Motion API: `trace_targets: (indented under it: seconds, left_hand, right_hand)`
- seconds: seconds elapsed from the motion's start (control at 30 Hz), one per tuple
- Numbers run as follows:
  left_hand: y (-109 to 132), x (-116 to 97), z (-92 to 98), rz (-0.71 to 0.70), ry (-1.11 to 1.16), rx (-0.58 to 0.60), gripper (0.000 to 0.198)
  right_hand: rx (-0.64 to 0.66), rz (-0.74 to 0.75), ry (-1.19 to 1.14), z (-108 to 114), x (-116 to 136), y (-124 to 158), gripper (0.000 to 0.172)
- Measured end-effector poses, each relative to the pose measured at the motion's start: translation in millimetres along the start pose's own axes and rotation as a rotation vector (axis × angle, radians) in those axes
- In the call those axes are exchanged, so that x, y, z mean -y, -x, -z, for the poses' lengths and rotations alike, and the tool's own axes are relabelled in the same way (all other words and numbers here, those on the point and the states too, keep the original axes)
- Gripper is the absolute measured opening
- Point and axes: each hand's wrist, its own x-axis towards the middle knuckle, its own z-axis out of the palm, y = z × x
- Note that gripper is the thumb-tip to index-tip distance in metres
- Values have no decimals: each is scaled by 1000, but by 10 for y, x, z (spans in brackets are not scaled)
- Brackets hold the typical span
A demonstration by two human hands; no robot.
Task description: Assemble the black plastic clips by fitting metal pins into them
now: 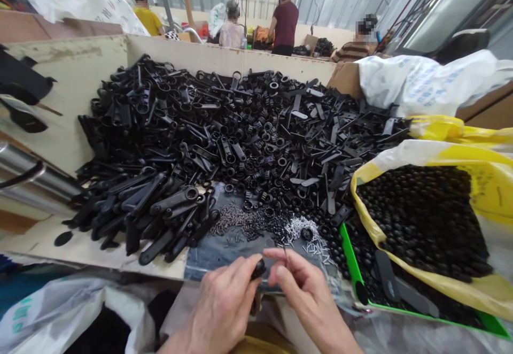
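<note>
One black plastic part (258,269) pinched by the left hand (222,306).

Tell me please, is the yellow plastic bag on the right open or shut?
Open. The yellow plastic bag has its top rolled back, and many small black beads lie uncovered inside it.

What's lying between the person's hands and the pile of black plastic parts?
In the head view, a dark sheet strewn with small silver pins and black rings lies between the pile and the left hand and right hand.
</note>
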Motion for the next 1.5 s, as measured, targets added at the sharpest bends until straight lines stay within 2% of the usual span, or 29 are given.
trace_targets:
  seconds: [0.07,0.13,0.23,0.33,0.37,0.47,0.53,0.6,0.8,0.87,0.93,1.0,1.07,1.17,1.5]
  left_hand:
    - [24,49,-37,-9,-115,-20,39]
    - [50,60,-38,137,-54,-33,43]
    - [73,19,21,414,235,0,54]
    - [88,7,45,573,568,100,53]
    - [94,20,33,622,675,131,58]
    - [116,68,-23,741,909,151,94]
    - [124,68,-26,762,983,122,108]
    - [127,33,14,787,1021,103,111]
    - [135,-67,139,869,1028,44,88]
    - [123,-77,139,884,1002,19,89]
    - [99,-85,132,871,981,47,98]
    - [74,-91,125,813,982,124,103]
    - [61,-87,119,740,1000,180,97]
    - [65,-64,99,689,1033,200,81]
    - [105,-8,17,744,1065,209,69]
  right_hand:
    - [7,-64,-8,-59,-16,-81,43]
    - [33,-68,4,-111,-43,-149,40]
    - [79,-16,55,-141,-58,-213,35]
    - [98,82,106,-128,-22,-253,30]
    - [103,119,119,-121,-5,-266,29]
    - [133,180,139,-104,27,-303,27]
    - [156,183,142,-97,24,-320,28]
    - [175,173,143,-91,3,-326,29]
    - [195,134,118,-71,-67,-295,32]
    - [199,131,112,-59,-76,-285,32]
    - [210,127,116,-44,-76,-278,33]
    - [236,137,133,-24,-67,-278,32]
    - [278,174,154,-3,-55,-284,31]
    - [315,216,171,22,-42,-291,30]
    - [277,167,163,34,-116,-211,31]
